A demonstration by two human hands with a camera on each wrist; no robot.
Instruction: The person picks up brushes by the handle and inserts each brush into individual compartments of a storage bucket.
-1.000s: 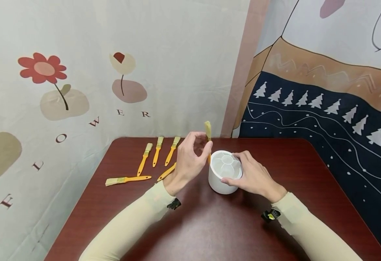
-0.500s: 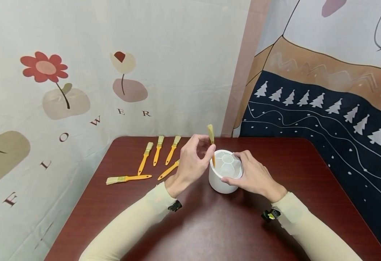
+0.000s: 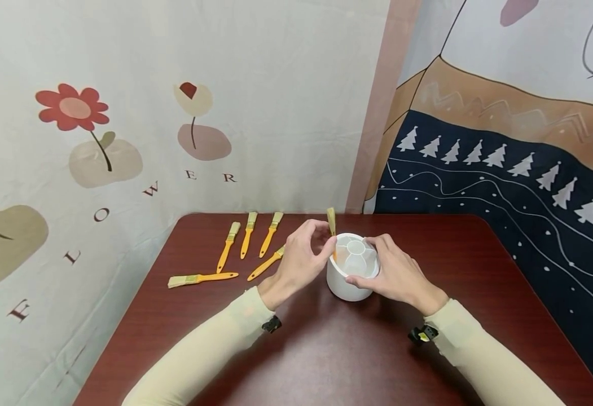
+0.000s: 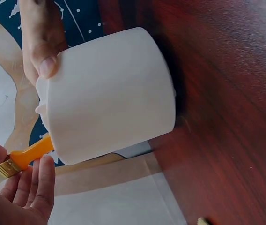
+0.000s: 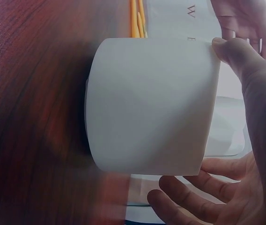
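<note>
Her left hand (image 3: 298, 256) pinches an orange-handled paintbrush (image 3: 332, 224) handle-down into the white compartmented holder (image 3: 352, 269), which her right hand (image 3: 395, 273) grips to keep steady.

Six paintbrushes with yellow handles in all: five lie loose on the counter (image 3: 326, 361), namely one (image 3: 202, 278), two (image 3: 228, 254), three (image 3: 247, 234), four (image 3: 271, 233) and five (image 3: 266, 264), and a sixth brush (image 3: 332, 224) stands in the one white holder (image 3: 349, 282). Two hands: left (image 3: 298, 260), right (image 3: 395, 273).
</note>
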